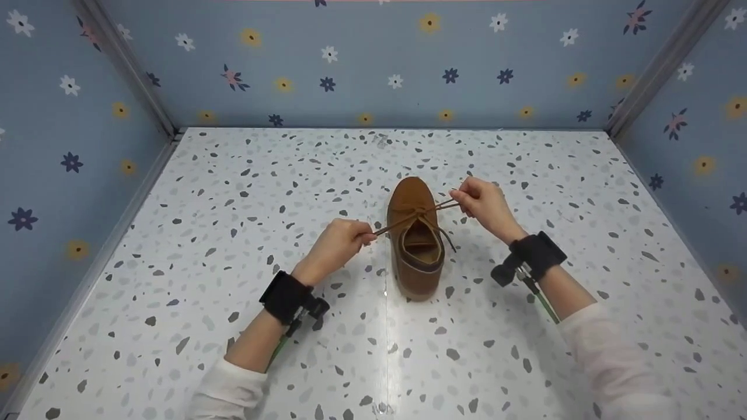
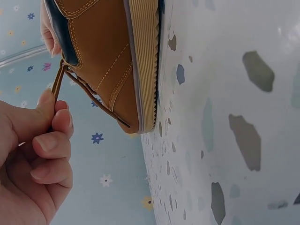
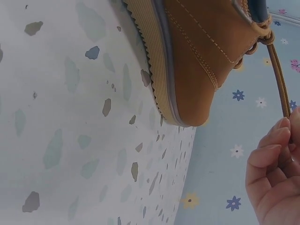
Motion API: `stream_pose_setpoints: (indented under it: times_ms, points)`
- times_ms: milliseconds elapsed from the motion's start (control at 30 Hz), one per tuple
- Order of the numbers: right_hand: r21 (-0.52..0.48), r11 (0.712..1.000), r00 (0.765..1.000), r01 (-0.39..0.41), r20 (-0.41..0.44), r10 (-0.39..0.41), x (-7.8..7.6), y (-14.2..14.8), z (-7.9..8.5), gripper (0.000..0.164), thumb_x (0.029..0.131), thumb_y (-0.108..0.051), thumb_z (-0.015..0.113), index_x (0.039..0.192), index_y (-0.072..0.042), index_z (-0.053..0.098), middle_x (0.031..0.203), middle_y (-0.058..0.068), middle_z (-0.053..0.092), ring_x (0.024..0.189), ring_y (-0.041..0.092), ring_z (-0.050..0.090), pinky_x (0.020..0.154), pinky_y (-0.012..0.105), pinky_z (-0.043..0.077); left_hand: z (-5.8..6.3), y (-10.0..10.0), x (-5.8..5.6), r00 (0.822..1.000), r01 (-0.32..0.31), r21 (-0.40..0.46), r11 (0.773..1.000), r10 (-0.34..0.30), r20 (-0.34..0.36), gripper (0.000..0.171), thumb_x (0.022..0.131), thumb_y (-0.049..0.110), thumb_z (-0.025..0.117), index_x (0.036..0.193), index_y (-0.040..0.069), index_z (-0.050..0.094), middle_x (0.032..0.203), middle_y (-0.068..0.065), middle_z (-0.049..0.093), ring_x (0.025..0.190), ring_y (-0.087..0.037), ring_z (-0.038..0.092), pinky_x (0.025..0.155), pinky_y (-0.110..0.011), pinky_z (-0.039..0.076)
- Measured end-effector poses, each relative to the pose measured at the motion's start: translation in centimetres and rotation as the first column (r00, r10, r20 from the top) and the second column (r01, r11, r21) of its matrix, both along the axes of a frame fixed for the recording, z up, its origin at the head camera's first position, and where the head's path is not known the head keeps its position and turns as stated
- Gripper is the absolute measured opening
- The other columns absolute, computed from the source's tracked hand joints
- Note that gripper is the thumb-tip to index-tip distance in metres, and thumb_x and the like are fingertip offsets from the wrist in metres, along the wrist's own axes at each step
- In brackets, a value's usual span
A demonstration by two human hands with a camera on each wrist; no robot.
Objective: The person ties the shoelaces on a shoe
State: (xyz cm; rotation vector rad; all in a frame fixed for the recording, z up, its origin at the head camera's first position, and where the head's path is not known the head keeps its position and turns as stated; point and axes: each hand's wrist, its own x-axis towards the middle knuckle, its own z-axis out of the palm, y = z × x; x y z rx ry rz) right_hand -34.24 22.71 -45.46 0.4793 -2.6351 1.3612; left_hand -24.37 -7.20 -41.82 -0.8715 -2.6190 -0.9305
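A brown lace-up shoe (image 1: 413, 191) stands upright on its sole, its toe pointing to the far side. My left hand (image 1: 341, 244) is left of the shoe and pinches a brown shoelace (image 2: 58, 85) between thumb and index finger. To the right, my right hand (image 1: 485, 205) pinches a doubled stretch of shoelace (image 3: 280, 77) at its fingertips. Both stretches run taut outward from a knot (image 1: 419, 211) over the shoe's opening. A loose lace end (image 1: 448, 238) hangs down the shoe's right side. Another lace end droops along the side facing the left wrist view.
The shoe is on a white speckled tabletop (image 1: 233, 192). Blue flower-patterned panels (image 1: 373, 58) enclose the back and both sides. Each wrist wears a black strap (image 1: 287, 297) with a small camera and a green cable.
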Motion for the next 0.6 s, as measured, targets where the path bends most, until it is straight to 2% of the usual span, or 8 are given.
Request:
stream_pose_setpoints:
  times_ms: [100,200,367,600]
  points:
    - [0.033,0.997,0.996,0.063,-0.068,-0.061,-2.0,0.8,-2.8,0.022,0.065,-0.038,0.047,0.065,-0.016,0.046,0.049,0.003,0.044,0.038,0.015,0.039,0.029,0.032,0.027,0.0,-0.1,-0.1,0.999,0.012,-0.001,1.0,-0.012,-0.038,0.015,0.07,0.024,0.047,0.059,0.016,0.052,0.052,0.006,0.047,0.045,-0.004,0.037,0.04,-0.017,0.03]
    - [0.058,0.992,0.987,0.11,-0.127,-0.102,-3.3,1.2,-4.6,0.022,0.065,-0.039,0.047,0.065,-0.018,0.046,0.048,0.001,0.044,0.036,0.013,0.038,0.029,0.027,0.027,-0.1,-0.1,-0.1,0.996,0.01,-0.007,1.0,-0.01,-0.09,0.015,0.069,0.024,0.048,0.058,0.016,0.052,0.051,0.006,0.046,0.045,-0.004,0.037,0.041,-0.017,0.03]
    - [0.083,0.986,0.979,0.144,-0.156,-0.13,-3.6,1.3,-5.0,0.02,0.064,-0.041,0.047,0.063,-0.02,0.045,0.046,-0.002,0.043,0.036,0.01,0.037,0.03,0.026,0.028,-0.1,-0.1,-0.1,0.992,0.002,0.001,1.0,-0.002,-0.126,0.014,0.068,0.023,0.049,0.057,0.016,0.052,0.051,0.008,0.045,0.045,-0.003,0.038,0.042,-0.016,0.031]
    - [0.092,0.985,0.977,0.148,-0.171,-0.131,-3.8,1.8,-5.1,0.02,0.064,-0.041,0.046,0.063,-0.021,0.045,0.046,-0.003,0.043,0.035,0.01,0.037,0.029,0.026,0.027,-0.1,-0.4,-0.2,0.987,-0.009,-0.002,1.0,0.009,-0.16,0.014,0.068,0.022,0.049,0.058,0.014,0.053,0.05,0.009,0.044,0.043,-0.003,0.037,0.041,-0.017,0.03]
